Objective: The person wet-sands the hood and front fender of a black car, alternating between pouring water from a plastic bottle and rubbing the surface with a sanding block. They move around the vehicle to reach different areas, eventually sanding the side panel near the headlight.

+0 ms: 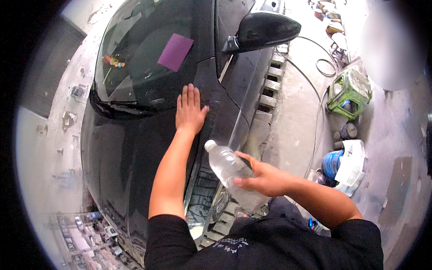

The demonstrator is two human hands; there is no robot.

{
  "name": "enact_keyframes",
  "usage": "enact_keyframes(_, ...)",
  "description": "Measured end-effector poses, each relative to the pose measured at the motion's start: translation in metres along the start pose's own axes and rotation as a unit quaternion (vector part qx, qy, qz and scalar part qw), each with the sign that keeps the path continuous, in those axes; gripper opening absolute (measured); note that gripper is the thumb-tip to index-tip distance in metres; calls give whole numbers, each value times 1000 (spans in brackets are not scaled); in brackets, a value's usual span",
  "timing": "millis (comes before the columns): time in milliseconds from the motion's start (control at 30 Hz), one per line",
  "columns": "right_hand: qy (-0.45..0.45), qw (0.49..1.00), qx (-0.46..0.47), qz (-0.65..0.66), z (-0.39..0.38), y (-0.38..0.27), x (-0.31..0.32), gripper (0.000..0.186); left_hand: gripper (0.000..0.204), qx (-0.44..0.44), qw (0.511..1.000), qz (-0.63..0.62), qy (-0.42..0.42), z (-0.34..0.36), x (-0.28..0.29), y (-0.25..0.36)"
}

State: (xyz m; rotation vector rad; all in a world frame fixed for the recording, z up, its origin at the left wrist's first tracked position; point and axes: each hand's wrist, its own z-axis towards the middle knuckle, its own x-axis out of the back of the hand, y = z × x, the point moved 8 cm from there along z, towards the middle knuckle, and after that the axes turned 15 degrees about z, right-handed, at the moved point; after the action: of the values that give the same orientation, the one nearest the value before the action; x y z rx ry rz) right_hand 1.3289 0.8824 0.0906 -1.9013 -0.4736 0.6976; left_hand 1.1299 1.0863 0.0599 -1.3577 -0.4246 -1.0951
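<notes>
My left hand point(190, 110) lies flat with its fingers stretched on the dark car point(130, 148), by the lower corner of the windshield. My right hand point(265, 177) is wrapped round a clear plastic bottle point(221, 161) with a white cap. The bottle is tilted, its cap pointing up and left toward the car's fender. A small dark edge shows by the right fingers; I cannot make out what it is. Beyond my left hand, a purple sheet point(175, 52) rests at the windshield, and a black side mirror point(267, 30) juts out to the right.
A green stool point(348, 92) stands on the right, with a blue bucket point(332, 164) and white paper point(352, 159) nearer me. A thin hose point(315, 90) winds over the floor beside the car. Clutter point(87, 238) lies at the lower left.
</notes>
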Motion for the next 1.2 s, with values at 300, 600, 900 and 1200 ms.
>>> enact_keyframes(300,-90,991,-40,-91,13,-7,26,91,86,-120,988,40,-92,-168,16,3)
enact_keyframes(600,38,999,27,-24,14,-27,68,89,83,-49,996,68,5,80,2,21)
enact_keyframes(900,24,1000,14,2,1,17,63,90,78,-176,980,89,-13,73,1,66)
enact_keyframes(1200,-10,1000,-9,21,-3,49,60,94,90,-199,972,9,-127,-86,1,60)
